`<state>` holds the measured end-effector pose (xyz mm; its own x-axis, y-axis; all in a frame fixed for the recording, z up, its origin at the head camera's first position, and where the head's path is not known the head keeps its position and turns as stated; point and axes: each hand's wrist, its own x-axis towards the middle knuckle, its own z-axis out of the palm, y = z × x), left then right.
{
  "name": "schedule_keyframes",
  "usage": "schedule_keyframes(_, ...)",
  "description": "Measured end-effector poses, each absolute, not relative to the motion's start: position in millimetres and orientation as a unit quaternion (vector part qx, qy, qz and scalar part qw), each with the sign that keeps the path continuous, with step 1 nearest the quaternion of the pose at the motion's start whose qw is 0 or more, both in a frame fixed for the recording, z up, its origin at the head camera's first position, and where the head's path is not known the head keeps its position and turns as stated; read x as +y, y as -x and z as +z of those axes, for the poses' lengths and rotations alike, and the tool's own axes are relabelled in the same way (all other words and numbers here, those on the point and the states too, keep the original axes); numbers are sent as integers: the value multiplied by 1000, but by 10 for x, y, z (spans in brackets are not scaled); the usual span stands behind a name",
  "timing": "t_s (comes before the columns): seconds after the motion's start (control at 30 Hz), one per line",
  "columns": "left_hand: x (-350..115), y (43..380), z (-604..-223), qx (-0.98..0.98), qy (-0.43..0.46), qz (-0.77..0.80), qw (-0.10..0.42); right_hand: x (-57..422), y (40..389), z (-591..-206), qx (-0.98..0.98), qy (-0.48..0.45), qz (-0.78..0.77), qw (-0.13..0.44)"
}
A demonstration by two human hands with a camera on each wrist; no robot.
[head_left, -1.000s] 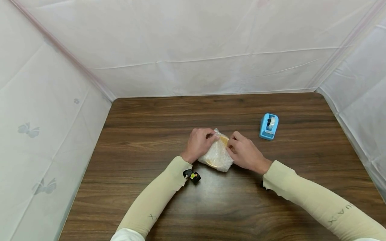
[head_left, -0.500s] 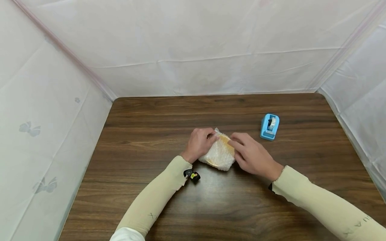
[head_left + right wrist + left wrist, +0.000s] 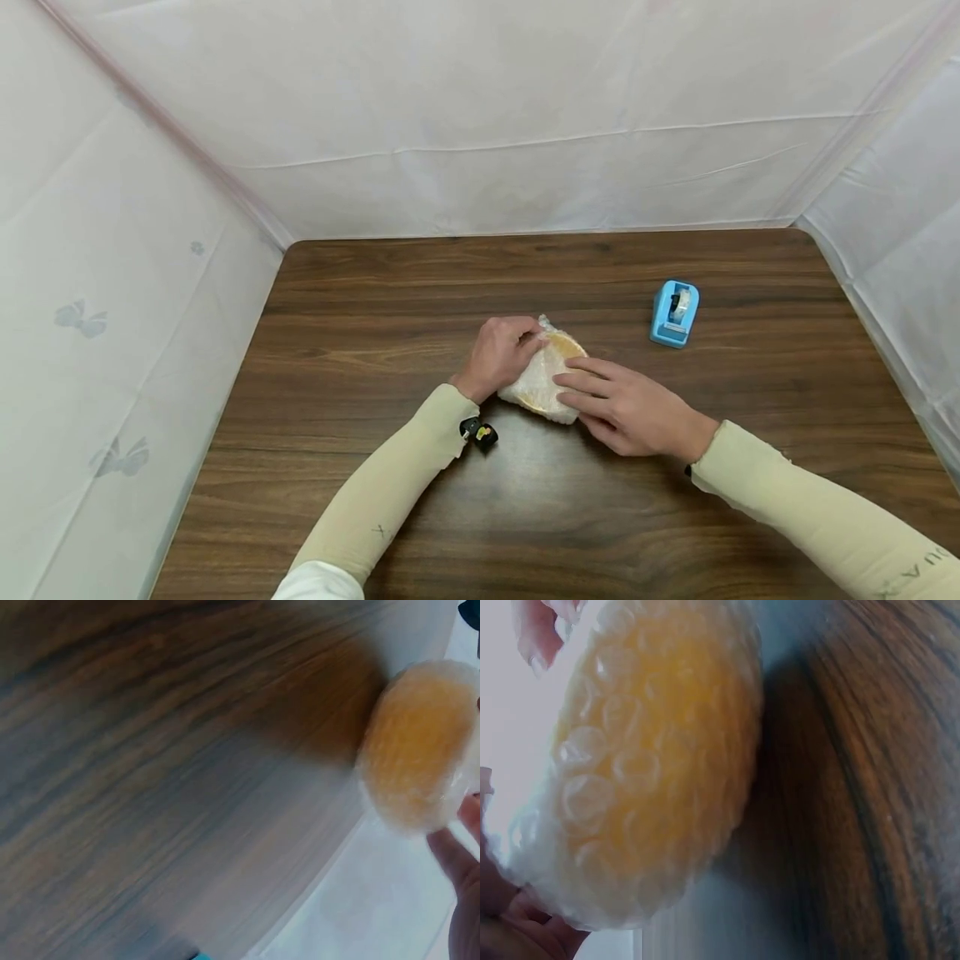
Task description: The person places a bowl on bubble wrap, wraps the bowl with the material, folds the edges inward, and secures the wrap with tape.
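A round yellow thing with a bowl-like side, wrapped in clear bubble wrap (image 3: 534, 385), lies mid-table in the head view. Its curved yellow edge shows through at the upper right. My left hand (image 3: 501, 354) pinches the wrap at the upper left with thumb and curled fingers. My right hand (image 3: 633, 407) lies over the right side, its fingers spread and fairly straight, fingertips on the wrap. The left wrist view shows the bulging bubbled side (image 3: 652, 757) close up. From the right wrist, the wrapped yellow side (image 3: 420, 742) appears at the right edge with fingers (image 3: 454, 859) beside it.
A blue tape dispenser (image 3: 674, 314) with a clear roll stands on the dark wooden table (image 3: 390, 300), back right of the package. White sheeting (image 3: 480, 167) hangs behind the table and at both sides. Black wrist cameras (image 3: 478, 435) sit below the hands.
My right hand has let go of the wrap's right edge, drawn back to the right and flattened with fingers spread over that side. The left hand keeps its pinch.
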<state>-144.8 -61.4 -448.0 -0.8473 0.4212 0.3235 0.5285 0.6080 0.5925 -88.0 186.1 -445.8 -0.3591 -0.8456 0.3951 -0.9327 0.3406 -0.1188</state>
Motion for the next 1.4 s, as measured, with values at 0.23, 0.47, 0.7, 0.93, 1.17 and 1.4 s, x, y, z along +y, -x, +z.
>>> schedule_keyframes(0.23, -622, 1449, -4493, -884, 284, -360, 87, 1880, 910, -4512, -802, -545, 189, 151)
schedule_keyframes(0.47, -619, 1464, -4496, -884, 281, -367, 73, 1874, 893, -4551, -815, -528, 185, 150)
schedule_keyframes(0.7, -616, 1476, -4500, -884, 270, -378, 49, 1851, 901, -4605, -810, -531, 189, 162)
schedule_keyframes(0.93, -621, 1468, -4484, -887, 258, -381, 28, 1830, 884, -4603, -811, -530, 179, 170)
schedule_keyframes(1.17, -702, 1362, -4401, -897, 294, -323, 67, 1831, 893, -4593, -809, -534, 179, 166)
schedule_keyframes(1.4, -920, 1016, -4232, -855, 468, -159, 160, 1828, 908, -4571, -813, -535, 170, 155)
